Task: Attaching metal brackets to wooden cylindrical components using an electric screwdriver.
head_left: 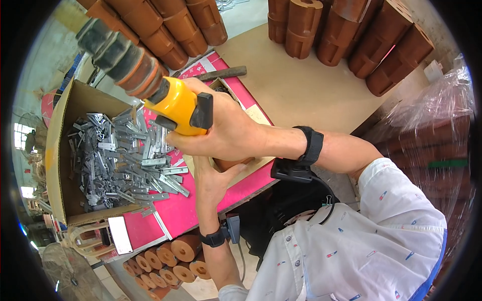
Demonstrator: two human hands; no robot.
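My right hand (228,123) is closed around a yellow power screwdriver (173,103) with black levers; its upper body is wrapped in black and orange and rises to the upper left. The driver's tip is hidden behind the hand. Below it, my left hand (210,178) has its thumb along a reddish-brown piece (230,163), and its fingers are out of sight behind my right hand. Beside my hands, many grey metal strips (163,173) spill from an open cardboard box (60,165) onto the pink-covered table (186,213).
Brown grooved cylinders (301,30) stand along the far edge of the tan surface (286,85). More cylinders (186,248) are stacked below the table. A hammer-like tool (221,73) lies behind my right hand. A white phone (120,235) rests by the box, and plastic-wrapped goods (427,135) stand at right.
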